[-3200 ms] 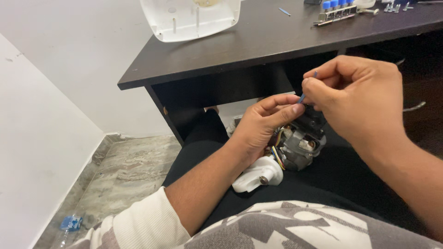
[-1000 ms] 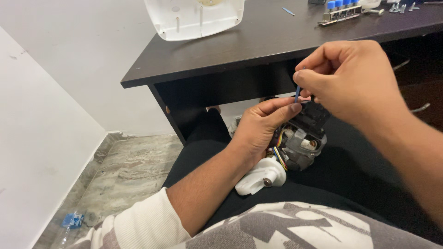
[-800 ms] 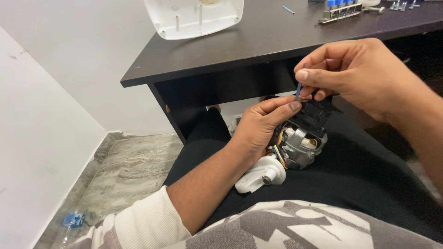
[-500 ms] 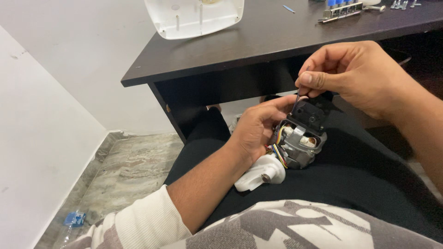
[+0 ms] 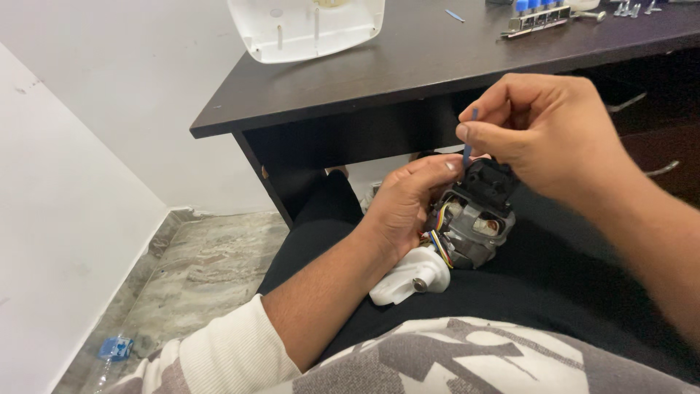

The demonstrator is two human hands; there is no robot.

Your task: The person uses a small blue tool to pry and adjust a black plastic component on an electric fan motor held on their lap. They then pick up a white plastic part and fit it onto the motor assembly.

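A small electric motor assembly of grey metal with a black plastic cap and a white plastic end piece (image 5: 467, 226) is rested on the lap of a seated person, over black trousers. It is steadied by the left hand (image 5: 408, 208), whose grip is wrapped around the near side of the assembly, thumb towards the black cap. A bundle of coloured wires (image 5: 436, 241) is seen at the side of the motor, just under that hand.

The right hand (image 5: 554, 135) is raised just above the motor, its grip pinched shut between thumb and forefinger on a thin blue wire or strip (image 5: 469, 138), which is held upright with its lower end close to the black cap. Whether that end is attached to the motor cannot be told.

The work is judged to be midway: the motor is out of its housing and bare, while loose parts are left on the surface, so much appears undone.

A dark brown wooden surface (image 5: 408, 73) stands ahead. On it lie a white plastic housing shell (image 5: 306, 25), turned open side up, a strip of blue-capped parts on a metal bar (image 5: 538, 14) and a few small screws (image 5: 631, 9). White walls and a grey marbled floor (image 5: 197, 277) are seen at the left, with a small blue scrap (image 5: 115, 347) lying on the floor.
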